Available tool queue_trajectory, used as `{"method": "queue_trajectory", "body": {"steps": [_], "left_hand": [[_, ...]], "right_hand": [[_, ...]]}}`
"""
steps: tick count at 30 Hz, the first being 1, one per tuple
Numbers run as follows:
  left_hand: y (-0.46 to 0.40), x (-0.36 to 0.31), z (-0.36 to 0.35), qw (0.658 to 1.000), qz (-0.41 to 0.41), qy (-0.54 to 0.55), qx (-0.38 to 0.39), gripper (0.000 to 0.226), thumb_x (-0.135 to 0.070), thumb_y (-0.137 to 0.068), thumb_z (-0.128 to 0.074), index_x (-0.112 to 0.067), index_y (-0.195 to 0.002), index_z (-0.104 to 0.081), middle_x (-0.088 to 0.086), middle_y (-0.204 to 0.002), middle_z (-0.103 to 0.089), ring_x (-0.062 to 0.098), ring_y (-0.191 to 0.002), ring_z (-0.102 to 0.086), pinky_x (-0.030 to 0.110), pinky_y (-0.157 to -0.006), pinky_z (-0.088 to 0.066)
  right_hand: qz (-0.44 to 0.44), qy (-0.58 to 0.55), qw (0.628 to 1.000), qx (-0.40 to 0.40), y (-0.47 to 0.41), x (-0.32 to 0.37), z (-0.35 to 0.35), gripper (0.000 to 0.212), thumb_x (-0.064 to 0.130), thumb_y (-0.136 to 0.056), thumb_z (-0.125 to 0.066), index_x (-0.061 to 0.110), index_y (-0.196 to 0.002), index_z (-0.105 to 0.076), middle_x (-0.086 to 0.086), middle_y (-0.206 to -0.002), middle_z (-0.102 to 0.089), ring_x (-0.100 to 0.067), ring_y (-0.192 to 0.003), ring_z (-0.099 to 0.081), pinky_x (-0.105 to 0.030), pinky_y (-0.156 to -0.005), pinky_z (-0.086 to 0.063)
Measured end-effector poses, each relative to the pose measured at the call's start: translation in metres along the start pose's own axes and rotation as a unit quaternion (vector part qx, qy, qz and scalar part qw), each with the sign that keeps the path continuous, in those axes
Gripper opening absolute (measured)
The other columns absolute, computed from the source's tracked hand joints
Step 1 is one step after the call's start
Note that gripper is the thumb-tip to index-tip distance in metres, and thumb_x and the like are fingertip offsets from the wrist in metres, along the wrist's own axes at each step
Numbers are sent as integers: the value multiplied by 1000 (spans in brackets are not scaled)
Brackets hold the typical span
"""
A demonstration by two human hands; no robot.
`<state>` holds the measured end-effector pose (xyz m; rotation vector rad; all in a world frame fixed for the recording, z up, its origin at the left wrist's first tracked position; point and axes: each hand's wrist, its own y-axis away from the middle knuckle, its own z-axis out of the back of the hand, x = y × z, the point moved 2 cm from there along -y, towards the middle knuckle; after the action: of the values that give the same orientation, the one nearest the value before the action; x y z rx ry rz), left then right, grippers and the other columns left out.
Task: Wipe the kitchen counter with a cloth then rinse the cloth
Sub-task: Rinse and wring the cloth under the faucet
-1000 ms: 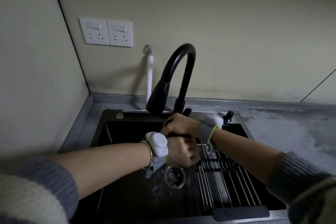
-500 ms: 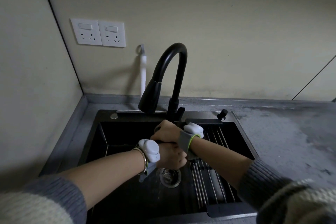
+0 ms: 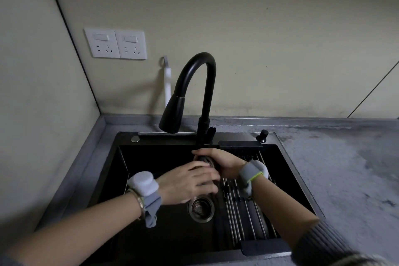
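Over the black sink [image 3: 112, 170] both of my hands meet around a dark, wadded cloth [image 3: 206, 161]. My right hand [image 3: 224, 163] grips the cloth from the far side, fingers curled over its top. On the near side my left hand [image 3: 190, 183] wraps round it, fingers pointing right. Only a small ribbed part of the cloth shows between the hands. The black arched faucet [image 3: 200, 93] stands behind them, its spray head hanging to the left; I see no water stream. The grey counter [image 3: 345, 168] stretches to the right, mottled with damp patches.
A metal roll-up drying rack [image 3: 244, 211] covers the right half of the sink, next to the round drain [image 3: 200, 209]. A small black knob [image 3: 263, 135] sits on the sink's back rim. Two wall sockets [image 3: 115, 43] and a white hanging tool [image 3: 167, 84] are behind.
My hands turned around the cloth: the left hand came from under the right wrist to the near left side, and the right hand now reaches in from the right. The view shifted slightly.
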<state>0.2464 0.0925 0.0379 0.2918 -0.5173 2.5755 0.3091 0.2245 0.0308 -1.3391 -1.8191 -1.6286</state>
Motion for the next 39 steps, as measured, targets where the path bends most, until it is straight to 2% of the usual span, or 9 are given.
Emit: {"method": "queue_trajectory", "body": {"steps": [3, 5, 10, 15, 22, 27, 30, 34, 39], "left_hand": [[9, 1, 1, 981, 143, 91, -99, 26, -28, -85, -52, -22, -108, -43, -3, -126, -43, 11, -120, -43, 21, -107, -31], [13, 1, 3, 923, 287, 218, -135, 28, -34, -87, -57, -19, -107, -45, -6, -122, -42, 4, -116, -42, 12, -104, -30], [18, 8, 0, 686, 551, 424, -213, 36, -32, -71, -80, -25, -93, -53, -7, -91, -63, -1, -84, -61, 8, -71, -47], [10, -8, -9, 328, 625, 670, -228, 27, -38, -74, -72, -24, -96, -64, -2, -89, -72, 11, -78, -68, 23, -65, -52], [17, -29, 5, 170, 662, 683, -256, 18, -28, -76, -75, -18, -88, -64, 3, -87, -68, 18, -86, -60, 29, -68, -46], [20, -36, 21, 255, 656, 679, -207, 14, -20, -80, -72, -16, -92, -68, 6, -90, -69, 19, -81, -65, 28, -67, -50], [30, -43, 38, 391, 653, 629, -156, 13, -18, -76, -76, -11, -86, -73, 6, -80, -73, 16, -70, -70, 22, -59, -55], [52, -50, 54, 582, 635, 502, -79, 28, -33, -81, -72, -14, -101, -72, -5, -104, -64, 11, -100, -59, 28, -96, -45], [43, -69, 74, 665, 545, 507, -52, 22, -31, -95, -51, -15, -81, -55, 3, -82, -57, 17, -83, -56, 33, -79, -42]], "right_hand": [[12, -39, 999, 18, 13, -1, 6, 20, 30, -86, -54, 11, -86, -59, -5, -74, -64, -15, -67, -63, -29, -65, -56], [22, -89, 994, 52, 24, -2, 15, 26, 25, -83, -57, 5, -99, -63, -16, -94, -69, -27, -85, -68, -41, -78, -58], [78, -67, 988, 114, 47, -2, 27, 45, 6, -76, -56, 9, -121, -54, -15, -116, -64, -28, -103, -65, -42, -86, -55], [139, -48, 978, 147, 57, -5, 24, 70, -11, -70, -44, 5, -137, -37, -19, -123, -54, -28, -105, -60, -43, -92, -50], [195, 127, 966, 109, 72, -14, 10, 68, -31, -76, -40, 4, -134, -38, -17, -123, -52, -26, -113, -51, -31, -99, -40], [182, 76, 979, 51, 78, -23, 0, 46, -2, -75, -63, 7, -120, -53, -11, -99, -64, -23, -93, -63, -33, -88, -49], [202, 84, 975, -42, 83, -30, -7, 25, 0, -79, -65, 7, -103, -61, -9, -86, -62, -19, -80, -60, -28, -79, -46], [236, 16, 967, -96, 101, -37, -16, 16, 0, -88, -54, 11, -92, -65, -1, -79, -62, -12, -76, -57, -21, -65, -43], [271, -102, 948, -130, 120, -50, -31, 15, 6, -94, -48, 4, -96, -63, -8, -87, -63, -14, -78, -60, -17, -68, -51]]}}
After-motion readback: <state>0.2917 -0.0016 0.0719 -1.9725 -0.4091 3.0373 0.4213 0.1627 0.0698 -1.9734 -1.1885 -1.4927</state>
